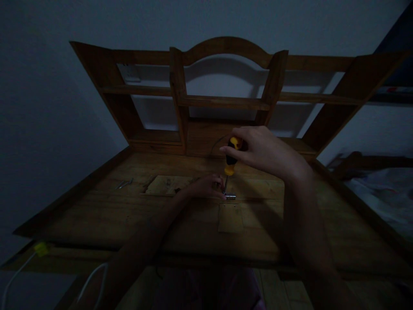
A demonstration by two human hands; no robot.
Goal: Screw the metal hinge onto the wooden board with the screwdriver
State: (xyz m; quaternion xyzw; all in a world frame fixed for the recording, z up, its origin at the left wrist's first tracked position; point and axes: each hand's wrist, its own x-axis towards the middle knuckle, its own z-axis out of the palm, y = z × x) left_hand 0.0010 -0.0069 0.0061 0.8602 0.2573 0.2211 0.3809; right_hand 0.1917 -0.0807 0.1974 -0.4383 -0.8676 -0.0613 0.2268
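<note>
Head view shows the right hand gripping a screwdriver nearly upright over the desktop, tip down beside a sideways metal cylinder, left hand curled there, its grip unclear.

My view is dim and bluish, murkiest along the near edge. A soft shadow slants across the right side of the desk; the metal cylinder glints; the far shelf looks stretched outward.
</note>
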